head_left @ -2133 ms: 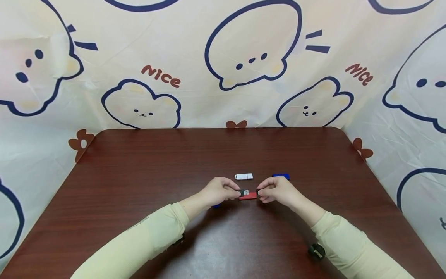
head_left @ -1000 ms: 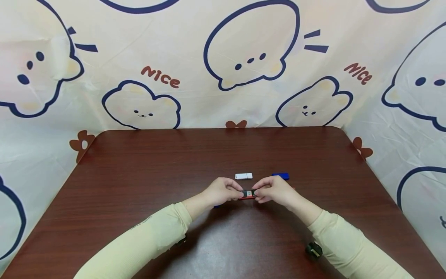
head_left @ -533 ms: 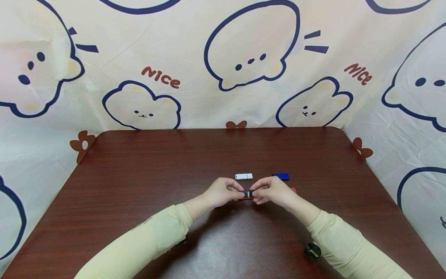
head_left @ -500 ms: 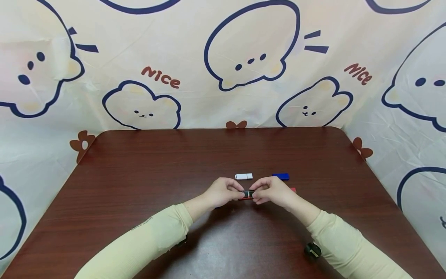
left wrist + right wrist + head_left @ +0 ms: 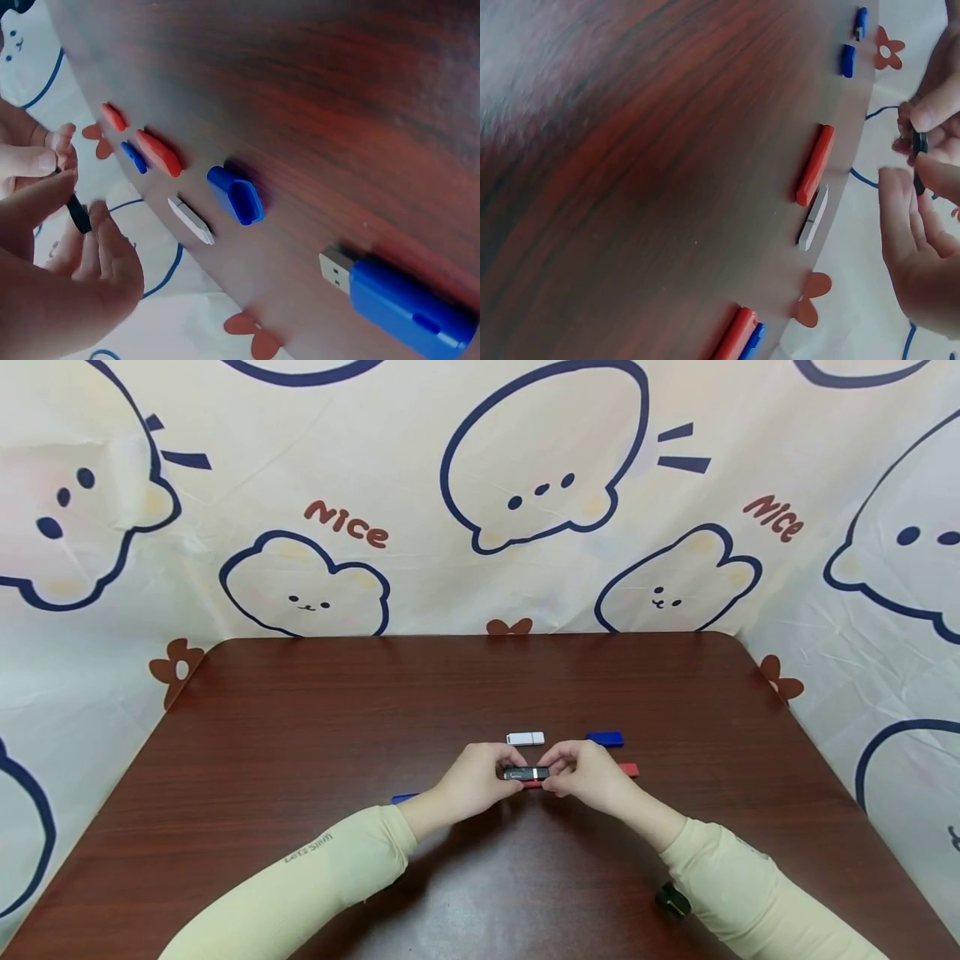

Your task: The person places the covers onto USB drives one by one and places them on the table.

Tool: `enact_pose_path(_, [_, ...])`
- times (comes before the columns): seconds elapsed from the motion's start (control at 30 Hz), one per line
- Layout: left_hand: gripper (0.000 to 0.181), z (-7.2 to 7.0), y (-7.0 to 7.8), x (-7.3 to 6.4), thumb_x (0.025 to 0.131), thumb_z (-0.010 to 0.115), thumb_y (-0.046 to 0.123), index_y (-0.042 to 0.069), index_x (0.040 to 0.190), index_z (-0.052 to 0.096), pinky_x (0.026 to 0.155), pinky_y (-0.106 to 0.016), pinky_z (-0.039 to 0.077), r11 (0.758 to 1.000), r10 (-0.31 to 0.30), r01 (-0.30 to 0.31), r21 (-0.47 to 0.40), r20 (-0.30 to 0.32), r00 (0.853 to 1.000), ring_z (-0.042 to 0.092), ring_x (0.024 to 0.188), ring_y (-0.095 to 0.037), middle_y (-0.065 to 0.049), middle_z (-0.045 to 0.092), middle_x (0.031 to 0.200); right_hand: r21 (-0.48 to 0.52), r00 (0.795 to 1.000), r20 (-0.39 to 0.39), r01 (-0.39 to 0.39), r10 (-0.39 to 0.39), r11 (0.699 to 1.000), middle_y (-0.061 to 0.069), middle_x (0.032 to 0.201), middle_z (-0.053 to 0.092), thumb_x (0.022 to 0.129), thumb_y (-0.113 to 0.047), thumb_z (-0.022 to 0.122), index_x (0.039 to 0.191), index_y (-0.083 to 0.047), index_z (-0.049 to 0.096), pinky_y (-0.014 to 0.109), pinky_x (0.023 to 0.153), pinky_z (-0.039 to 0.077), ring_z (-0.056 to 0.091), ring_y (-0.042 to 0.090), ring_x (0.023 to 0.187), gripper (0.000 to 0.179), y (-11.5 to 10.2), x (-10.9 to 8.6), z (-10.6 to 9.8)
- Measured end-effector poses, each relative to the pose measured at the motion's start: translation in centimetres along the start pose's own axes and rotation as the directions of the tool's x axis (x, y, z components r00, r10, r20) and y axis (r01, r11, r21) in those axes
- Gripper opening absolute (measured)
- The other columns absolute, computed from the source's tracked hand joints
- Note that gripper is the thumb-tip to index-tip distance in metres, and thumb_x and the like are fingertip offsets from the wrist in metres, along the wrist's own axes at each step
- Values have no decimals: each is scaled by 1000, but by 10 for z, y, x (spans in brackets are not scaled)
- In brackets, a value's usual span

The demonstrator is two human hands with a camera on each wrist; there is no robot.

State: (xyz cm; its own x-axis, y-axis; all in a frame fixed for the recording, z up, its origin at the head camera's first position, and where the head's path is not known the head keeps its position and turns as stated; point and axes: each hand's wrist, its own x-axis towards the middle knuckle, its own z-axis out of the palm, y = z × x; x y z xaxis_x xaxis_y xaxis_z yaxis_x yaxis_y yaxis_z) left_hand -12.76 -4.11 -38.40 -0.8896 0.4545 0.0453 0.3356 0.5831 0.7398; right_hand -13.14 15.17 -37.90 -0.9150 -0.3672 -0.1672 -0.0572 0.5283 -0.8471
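A black USB stick point(image 5: 525, 772) with a silver band is held level between both hands in the head view, above a red USB stick point(image 5: 533, 785). My left hand point(image 5: 468, 781) grips its left end, thumb in front and fingers behind. At the other end, my right hand point(image 5: 588, 772) pinches it between thumb and fingertips. In the left wrist view the black stick point(image 5: 78, 214) shows edge-on between the thumb and fingers of both hands. The right wrist view shows the same stick point(image 5: 919, 180), partly covered by fingers.
On the brown table point(image 5: 337, 710) lie a white USB stick point(image 5: 525, 739), a blue one point(image 5: 604, 739) and another red one point(image 5: 628, 770). A blue USB stick with bare metal plug point(image 5: 405, 304) lies at left, beside a loose blue cap point(image 5: 236, 196).
The two black pieces, apart at first, have come together, and the metal plug is covered. My left fingers have shifted, showing more of the black stick. The left blue piece is less hidden.
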Motion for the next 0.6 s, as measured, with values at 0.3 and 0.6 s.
enact_pose_path(0.3, [12,0,5,-4,78,74,13,11,88,68,57,-19,40,964,70,-46,262,-82,994,47,63,-6,2,62,79,-323,987,-90,96,-131,942,1,71,62,77,-2,70,88,-3,67,20,57,44,54,8,63,12,-8,-3,7])
enact_pose_path(0.6, [12,1,5,-6,74,77,20,16,82,68,57,-23,39,915,118,-51,399,-145,982,48,65,-8,6,59,72,-391,985,-71,118,-158,913,0,69,60,78,-2,67,90,-2,67,20,56,43,52,6,62,12,-12,-5,7])
